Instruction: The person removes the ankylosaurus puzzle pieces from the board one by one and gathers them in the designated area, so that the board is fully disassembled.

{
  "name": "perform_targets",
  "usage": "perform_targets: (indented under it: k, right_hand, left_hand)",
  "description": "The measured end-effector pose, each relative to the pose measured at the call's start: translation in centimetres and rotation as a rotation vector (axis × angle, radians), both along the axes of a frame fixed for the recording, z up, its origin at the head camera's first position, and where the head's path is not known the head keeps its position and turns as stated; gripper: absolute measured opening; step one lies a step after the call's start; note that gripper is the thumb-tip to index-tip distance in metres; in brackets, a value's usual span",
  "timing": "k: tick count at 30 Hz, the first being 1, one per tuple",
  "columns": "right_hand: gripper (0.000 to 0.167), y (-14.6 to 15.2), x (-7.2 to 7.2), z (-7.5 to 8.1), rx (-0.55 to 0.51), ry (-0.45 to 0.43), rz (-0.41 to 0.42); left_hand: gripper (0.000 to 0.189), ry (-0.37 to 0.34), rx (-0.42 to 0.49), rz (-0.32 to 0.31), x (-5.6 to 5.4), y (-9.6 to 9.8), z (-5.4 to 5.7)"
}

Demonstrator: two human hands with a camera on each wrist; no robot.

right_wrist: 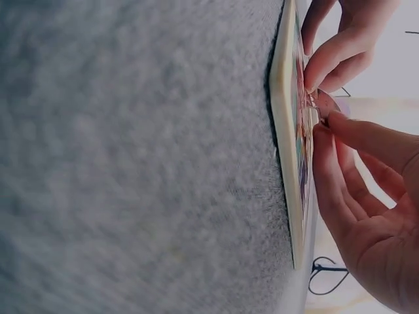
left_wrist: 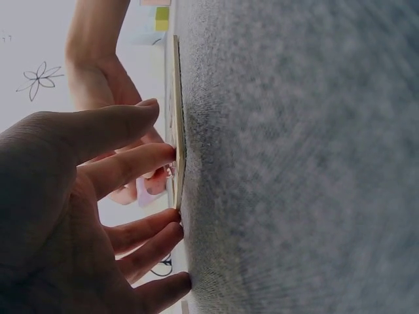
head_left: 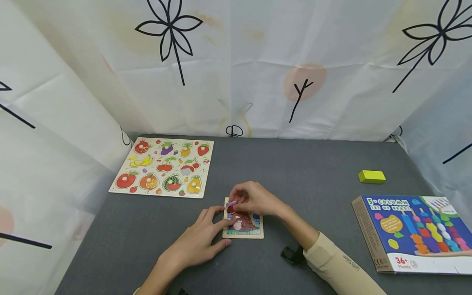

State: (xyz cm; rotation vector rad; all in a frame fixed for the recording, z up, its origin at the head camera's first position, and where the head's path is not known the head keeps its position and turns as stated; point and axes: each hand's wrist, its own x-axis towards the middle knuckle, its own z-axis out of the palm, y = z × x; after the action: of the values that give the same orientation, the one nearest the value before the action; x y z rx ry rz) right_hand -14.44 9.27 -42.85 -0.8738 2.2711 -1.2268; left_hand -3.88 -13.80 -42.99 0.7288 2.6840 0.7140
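A small jigsaw puzzle in a pale wooden frame (head_left: 243, 236) lies on the table in front of me, with a brown animal picture in it. My right hand (head_left: 258, 199) is over its upper left part, pinching a reddish puzzle piece (right_wrist: 327, 104) between thumb and fingers. The piece stands tilted up from the picture in the right wrist view. My left hand (head_left: 197, 241) lies at the board's left side with fingers extended. Its index fingertip rests on the picture, close to the piece, while other fingertips touch the frame's edge and the table. Part of the picture is hidden under my hands.
At the back left lies a fruit peg puzzle board (head_left: 175, 166). A blue boxed game (head_left: 416, 233) is at the right, with a yellow-green block (head_left: 371, 177) behind it. Beside my right sleeve sits a black strap (head_left: 292, 255). White curtains (head_left: 265, 82) border the grey table (head_left: 295, 168).
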Motion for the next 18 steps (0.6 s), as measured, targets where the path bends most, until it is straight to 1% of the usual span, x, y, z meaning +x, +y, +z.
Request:
perform_targets:
  k: [7, 11, 18]
  right_hand:
    - [0.012, 1.4, 0.2, 0.5, -0.067, -0.055, -0.014]
    - [0.016, 2.9, 0.1, 0.4, -0.104, -0.101, -0.027]
    - [0.019, 5.4, -0.3, 0.4, -0.098, -0.166, -0.093]
  left_hand:
    - [0.049, 0.001, 0.009, 0.004, 0.0, 0.0, 0.0]
    - [0.049, 0.003, 0.000, 0.008, 0.0, 0.1, -0.1]
    - [0.050, -0.008, -0.006, 0.021, 0.0, 0.2, -0.1]
